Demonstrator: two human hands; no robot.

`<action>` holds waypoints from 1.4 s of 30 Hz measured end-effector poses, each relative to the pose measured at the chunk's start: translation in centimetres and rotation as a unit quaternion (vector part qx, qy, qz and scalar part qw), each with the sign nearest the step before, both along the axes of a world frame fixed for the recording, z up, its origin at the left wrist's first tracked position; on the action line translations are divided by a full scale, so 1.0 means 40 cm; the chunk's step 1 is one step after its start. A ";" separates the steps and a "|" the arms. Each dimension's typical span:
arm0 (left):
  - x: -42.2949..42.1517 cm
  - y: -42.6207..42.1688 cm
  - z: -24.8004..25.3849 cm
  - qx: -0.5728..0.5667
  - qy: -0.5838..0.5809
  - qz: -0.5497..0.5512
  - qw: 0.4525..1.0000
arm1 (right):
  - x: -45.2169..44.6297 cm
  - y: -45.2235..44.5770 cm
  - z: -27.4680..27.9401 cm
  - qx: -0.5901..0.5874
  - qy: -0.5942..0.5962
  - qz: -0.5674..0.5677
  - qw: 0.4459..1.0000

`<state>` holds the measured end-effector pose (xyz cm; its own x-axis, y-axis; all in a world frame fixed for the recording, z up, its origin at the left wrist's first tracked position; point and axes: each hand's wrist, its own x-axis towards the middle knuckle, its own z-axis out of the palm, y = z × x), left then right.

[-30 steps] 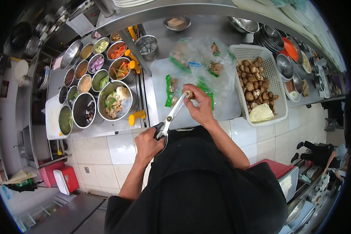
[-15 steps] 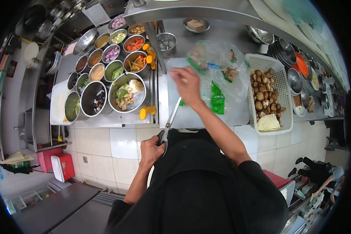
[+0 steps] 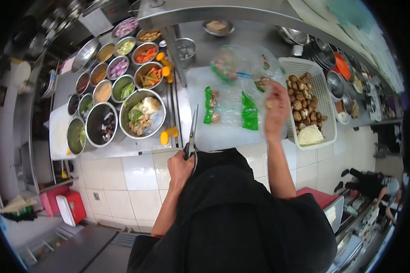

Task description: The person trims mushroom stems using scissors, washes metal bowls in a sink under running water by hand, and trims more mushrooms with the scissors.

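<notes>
My left hand (image 3: pixel 181 167) grips a pair of scissors (image 3: pixel 192 141) by the handles near the counter's front edge. The blades point away from me. My right hand (image 3: pixel 276 113) hovers over the cutting board's right side, beside the mushroom basket. Motion smears its fingers, so I cannot tell whether it holds anything. On the white cutting board (image 3: pixel 214 139) lie clear plastic bags with green bands. One bag (image 3: pixel 212 105) at the left has brown pieces inside; another bag (image 3: pixel 224 63) lies behind it. Brown mushrooms (image 3: pixel 303 102) fill much of the white perforated basket (image 3: pixel 330 113).
Several metal containers of chopped vegetables stand to the left, including a large pot (image 3: pixel 163 116) with mixed food. Yellow-capped bottles (image 3: pixel 168 135) stand beside it. A metal shelf (image 3: pixel 223 12) crosses overhead. Dark bowls (image 3: pixel 322 57) are stacked at right. Another person (image 3: pixel 369 186) is at far right.
My right hand has moved from the left of the cutting board to its right side, near the basket. The scissors stay in my left hand, now with their blades parted slightly.
</notes>
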<state>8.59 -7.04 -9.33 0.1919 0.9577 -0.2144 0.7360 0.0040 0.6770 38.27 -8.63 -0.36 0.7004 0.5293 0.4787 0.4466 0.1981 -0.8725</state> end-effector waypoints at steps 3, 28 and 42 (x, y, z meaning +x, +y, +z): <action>0.059 0.062 -0.033 0.033 -0.008 -0.024 0.999 | 0.182 -0.140 -0.061 -0.084 -0.087 -0.240 0.963; 0.657 -0.222 0.286 0.021 -0.205 -0.230 0.951 | 0.468 -0.961 -0.114 -0.098 0.085 -0.373 0.919; 1.148 -0.611 0.273 -0.174 -0.136 -0.521 0.825 | 0.643 -1.153 -0.140 -0.196 0.122 -0.334 0.914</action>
<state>54.49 -31.48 1.60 0.9576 0.1325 -0.2557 0.2849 -0.3058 0.9085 64.00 -54.75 -5.94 0.9906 0.0423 0.1302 0.1363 -0.3961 -0.9080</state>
